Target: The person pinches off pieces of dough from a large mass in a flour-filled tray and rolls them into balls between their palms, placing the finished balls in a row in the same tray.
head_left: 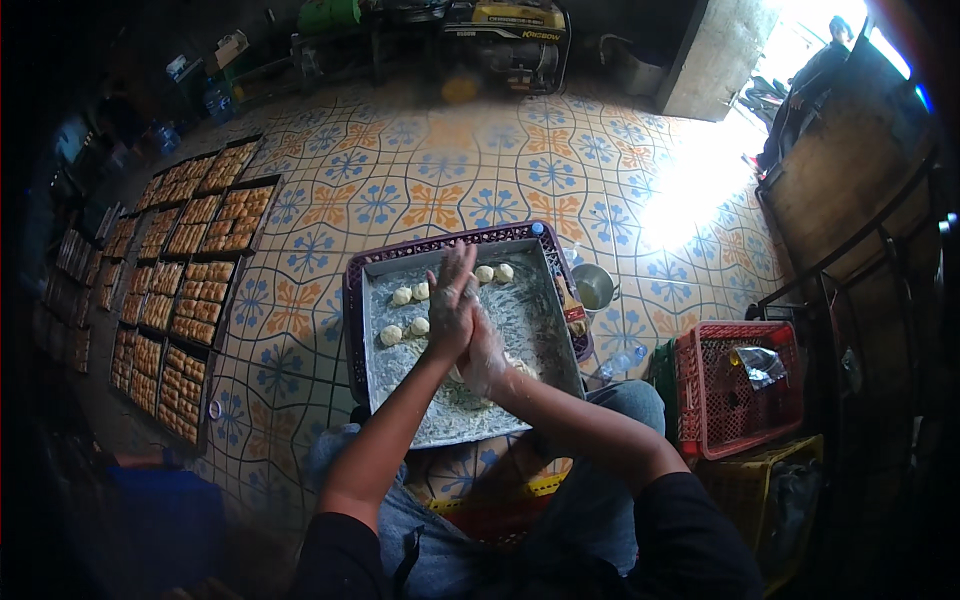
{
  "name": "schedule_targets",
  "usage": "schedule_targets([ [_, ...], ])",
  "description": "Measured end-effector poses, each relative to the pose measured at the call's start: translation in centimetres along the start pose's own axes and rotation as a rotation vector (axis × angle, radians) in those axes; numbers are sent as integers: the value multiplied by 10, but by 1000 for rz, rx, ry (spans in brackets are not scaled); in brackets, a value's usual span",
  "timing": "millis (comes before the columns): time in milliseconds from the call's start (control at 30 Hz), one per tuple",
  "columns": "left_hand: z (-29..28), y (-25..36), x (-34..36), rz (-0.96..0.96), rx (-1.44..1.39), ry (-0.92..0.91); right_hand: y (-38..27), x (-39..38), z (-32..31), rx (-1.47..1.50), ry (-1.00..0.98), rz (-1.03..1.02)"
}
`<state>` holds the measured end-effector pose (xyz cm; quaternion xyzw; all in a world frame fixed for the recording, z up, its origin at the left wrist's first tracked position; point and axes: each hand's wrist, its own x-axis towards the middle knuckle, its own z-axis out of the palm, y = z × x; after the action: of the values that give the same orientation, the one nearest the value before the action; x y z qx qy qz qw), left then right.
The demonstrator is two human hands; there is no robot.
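Above a floured metal tray (545,345), my left hand (452,310) and my right hand (485,350) are pressed palm to palm, both dusted white. The left fingers stretch straight toward the tray's far side; those of the right are partly hidden against them. Whatever lies between the palms, if anything, is out of sight. Small round dough balls rest beyond and left of my hands: a pair (494,273) at the far edge, another pair (410,294) at the left, and one more pair (405,331) nearer me. Some dough (518,368) shows partly behind my right wrist.
A purple plastic crate (354,330) supports the tray. At its right are a brush (572,305), a metal pot (596,288) and a clear bottle (623,362). Farther right stands a red crate (742,440). Trays of pastries (212,300) cover the left floor. A person (810,90) is by the doorway.
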<state>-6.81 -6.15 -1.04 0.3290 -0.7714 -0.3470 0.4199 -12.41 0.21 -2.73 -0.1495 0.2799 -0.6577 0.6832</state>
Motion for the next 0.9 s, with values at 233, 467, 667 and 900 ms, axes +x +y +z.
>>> schedule_targets([
  [233, 9, 34, -18, 137, -100, -95, -4, 15, -30, 57, -128, -112],
  [467, 14, 25, -15, 100, -132, -35, -38, 19, -10, 275, 86, 127],
  [667, -3, 50, -5, 98, -221, 47, -36, -17, 20, -247, -93, -259],
  [900, -2, 33, -17, -492, -1433, -79, -64, -9, 34, -1392, -229, -882],
])
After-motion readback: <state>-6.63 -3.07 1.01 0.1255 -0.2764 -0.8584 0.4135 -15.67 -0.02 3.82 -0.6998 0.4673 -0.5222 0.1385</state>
